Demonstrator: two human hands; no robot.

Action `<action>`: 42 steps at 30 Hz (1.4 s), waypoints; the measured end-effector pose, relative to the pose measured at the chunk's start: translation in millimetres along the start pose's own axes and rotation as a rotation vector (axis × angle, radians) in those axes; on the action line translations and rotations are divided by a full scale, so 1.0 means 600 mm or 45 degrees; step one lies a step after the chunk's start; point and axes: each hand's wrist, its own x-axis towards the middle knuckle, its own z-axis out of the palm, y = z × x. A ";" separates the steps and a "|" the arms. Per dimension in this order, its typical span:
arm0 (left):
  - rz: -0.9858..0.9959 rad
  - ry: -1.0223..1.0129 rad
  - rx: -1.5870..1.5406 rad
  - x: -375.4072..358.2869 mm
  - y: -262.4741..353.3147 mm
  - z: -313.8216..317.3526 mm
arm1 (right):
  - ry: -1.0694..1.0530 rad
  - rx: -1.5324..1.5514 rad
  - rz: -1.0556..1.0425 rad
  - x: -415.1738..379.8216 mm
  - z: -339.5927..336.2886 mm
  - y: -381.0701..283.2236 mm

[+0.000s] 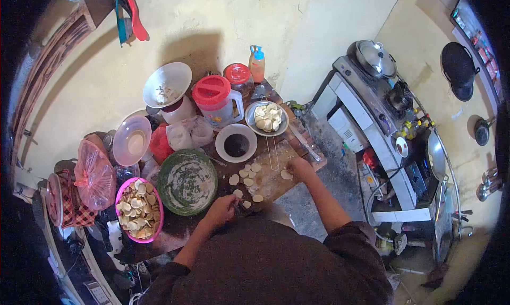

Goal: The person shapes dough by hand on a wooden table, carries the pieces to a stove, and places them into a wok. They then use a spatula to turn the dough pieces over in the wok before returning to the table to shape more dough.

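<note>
Touching a round pale disc [238, 193] with your left hand [223, 208], pinch unclear, you have loose discs [248, 182] just beyond and, farther right, your right hand [301, 169] at another disc [287, 174], its grip equally unclear.

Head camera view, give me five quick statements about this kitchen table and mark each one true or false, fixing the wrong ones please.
1. The pink basket holds many pale pieces. True.
2. The white bowl beside the strainer is filled with something white. False: the white bowl holds something dark.
3. The green basin has whitish smears inside. True.
4. The right hand is inside the pink basket. False: the right hand is over the work surface, close to a pale round piece.
5. The pitcher with the red lid is lying on its side. False: the pitcher stands upright.
</note>
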 end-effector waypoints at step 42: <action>-0.105 0.096 0.059 -0.088 -0.033 0.008 | 0.075 -0.115 0.023 0.023 0.042 -0.042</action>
